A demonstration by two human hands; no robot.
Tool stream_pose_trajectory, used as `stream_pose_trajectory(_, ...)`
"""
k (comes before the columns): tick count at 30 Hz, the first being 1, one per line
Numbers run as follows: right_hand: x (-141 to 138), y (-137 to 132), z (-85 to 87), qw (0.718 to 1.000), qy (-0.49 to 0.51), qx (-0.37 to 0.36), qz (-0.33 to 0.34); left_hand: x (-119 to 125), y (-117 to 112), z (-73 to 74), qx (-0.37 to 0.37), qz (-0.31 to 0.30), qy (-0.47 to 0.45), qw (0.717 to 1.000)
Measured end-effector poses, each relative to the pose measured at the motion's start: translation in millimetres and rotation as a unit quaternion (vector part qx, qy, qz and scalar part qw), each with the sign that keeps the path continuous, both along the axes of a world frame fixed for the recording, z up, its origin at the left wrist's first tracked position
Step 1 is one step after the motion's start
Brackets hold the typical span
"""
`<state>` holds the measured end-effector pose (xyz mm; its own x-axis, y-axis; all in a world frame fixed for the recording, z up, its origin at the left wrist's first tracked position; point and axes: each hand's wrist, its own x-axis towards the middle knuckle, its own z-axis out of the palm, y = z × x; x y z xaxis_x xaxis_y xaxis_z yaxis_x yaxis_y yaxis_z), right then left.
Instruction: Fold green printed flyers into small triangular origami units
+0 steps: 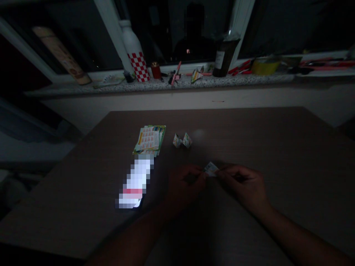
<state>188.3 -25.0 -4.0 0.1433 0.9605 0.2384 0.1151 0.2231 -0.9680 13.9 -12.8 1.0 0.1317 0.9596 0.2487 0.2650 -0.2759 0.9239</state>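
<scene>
A small folded piece of printed paper (pixel 211 169) is pinched between both hands just above the table. My left hand (pixel 188 181) grips its left corner with thumb and fingers. On the other side, my right hand (pixel 244 181) has closed on the right corner. Beyond the hands stand two small folded paper shapes (pixel 182 140), side by side with pointed tops. Left of them lies a stack of printed paper sheets (pixel 149 139). A lit phone (pixel 136 181), its screen blurred out, rests nearer to me beside my left hand.
The wooden table (pixel 277 140) meets a wall under a granite windowsill (pixel 111 88). Along the sill stand a red-checkered white bottle (pixel 137 55), a tall tube (pixel 62 55), a dark bag with a label (pixel 222 61), a yellow roll (pixel 265 67) and several pens. The room is dim.
</scene>
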Motion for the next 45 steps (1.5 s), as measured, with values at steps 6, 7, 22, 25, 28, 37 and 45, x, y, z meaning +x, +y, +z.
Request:
stream_pose_trajectory(6,-1.9,0.9,-0.9,1.000,0.019,-0.004,-0.008,3.6,-2.2,-2.1,-0.023,0.001,-0.015,1.000)
stream_pose_trajectory(7,-1.9,1.2,-1.4,1.000,0.018,-0.004,-0.007,4.0,-2.3,-2.2,-0.034,0.003,-0.019,0.999)
stream_pose_trajectory(22,0.6,1.3,-2.3,1.000,0.019,-0.020,0.009,0.6,-1.4,-2.9,0.034,-0.077,0.055,0.995)
stream_pose_trajectory(25,0.9,1.9,-0.9,0.999,0.010,-0.030,0.014,-3.1,1.3,-5.3,0.137,-0.129,0.130,0.973)
stream_pose_trajectory(28,1.4,2.4,0.0,0.999,-0.004,-0.043,0.016,-5.9,4.5,-8.9,0.199,-0.151,0.183,0.951)
stream_pose_trajectory(37,4.4,2.8,-0.9,0.997,-0.024,-0.057,0.035,-6.4,0.4,0.4,-0.020,-0.113,0.055,0.992)
stream_pose_trajectory(45,6.3,2.8,0.4,0.995,-0.071,0.006,0.064,-0.6,9.0,-6.0,-0.207,-0.115,-0.093,0.967)
